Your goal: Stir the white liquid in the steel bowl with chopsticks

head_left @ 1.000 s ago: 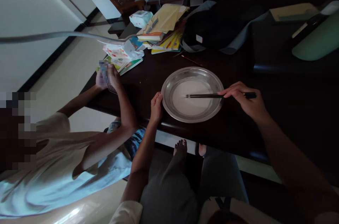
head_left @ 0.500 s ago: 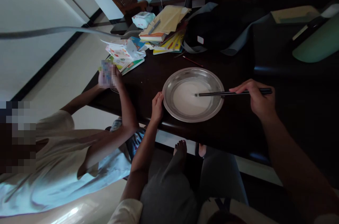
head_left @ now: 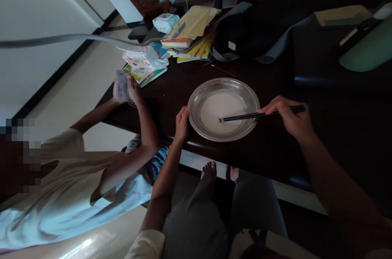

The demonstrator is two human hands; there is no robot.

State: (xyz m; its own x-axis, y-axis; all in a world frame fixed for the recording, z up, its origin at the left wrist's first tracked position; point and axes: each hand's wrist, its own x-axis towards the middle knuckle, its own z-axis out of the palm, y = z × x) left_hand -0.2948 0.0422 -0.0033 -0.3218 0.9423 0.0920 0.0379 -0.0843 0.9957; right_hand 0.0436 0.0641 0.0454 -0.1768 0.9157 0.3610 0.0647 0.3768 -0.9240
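A wide metal basin (head_left: pixel 195 123) stands on the dark table, with a pale milky mixture (head_left: pixel 219 106) in its bottom. My left hand (head_left: pixel 182 122) grips the basin's left rim, fingers closed against it. In my right hand (head_left: pixel 292 116) is a pair of black chopsticks (head_left: pixel 245 116), slanting over the right rim. Their tips dip into the mixture a little below its centre. What the mixture is made of I cannot tell.
Beside me on the left sits another person (head_left: pixel 101 173), their hands around a blurred object. Books and envelopes (head_left: pixel 191 26), tissue packs (head_left: pixel 143 57) and a black bag (head_left: pixel 260 32) lie at the back. A green bottle (head_left: pixel 367 51) lies far right. A thin red stick (head_left: pixel 223 70) is behind the basin.
My right hand has moved left and slightly down, bringing the chopstick tips left and toward me through the mixture. The left hand and basin have stayed put.
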